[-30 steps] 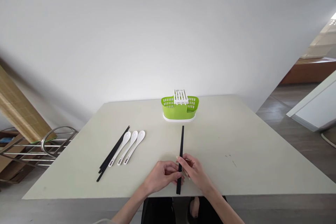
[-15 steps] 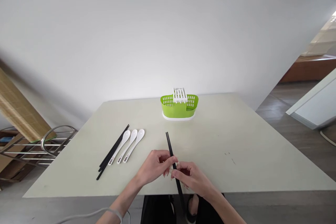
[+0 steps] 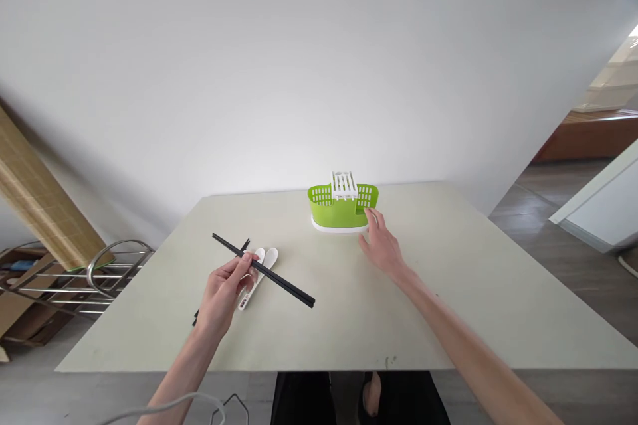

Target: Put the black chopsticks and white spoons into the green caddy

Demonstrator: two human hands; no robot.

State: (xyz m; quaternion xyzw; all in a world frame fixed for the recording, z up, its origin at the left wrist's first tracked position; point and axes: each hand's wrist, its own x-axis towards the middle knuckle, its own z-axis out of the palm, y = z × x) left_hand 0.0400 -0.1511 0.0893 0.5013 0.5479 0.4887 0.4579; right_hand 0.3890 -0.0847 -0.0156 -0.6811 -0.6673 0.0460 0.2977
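Left hand (image 3: 222, 291) pinches chopsticks (image 3: 285, 285), half-hiding spoons (image 3: 270, 257); right hand (image 3: 383, 247), loosely spread, overlaps basket (image 3: 339, 214), contact unclear.

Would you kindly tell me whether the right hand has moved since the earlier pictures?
Yes, the right hand has moved forward, away from the near edge of the table and towards the basket.

The held chopsticks (image 3: 284, 283) are showing plain black. The basket (image 3: 333, 215) is showing bright lime green, with rows of small slots patterning its walls, while its base (image 3: 336, 230) and slatted rack (image 3: 343, 196) are showing white. The spoons (image 3: 271, 257) are gleaming white, one handle bearing small dark markings. The surface (image 3: 448, 246) is wearing a pale greenish grey, the wall (image 3: 299, 80) is fading from grey to near white, and the leaning panel (image 3: 47, 206) is displaying tan crossed by fine lines.
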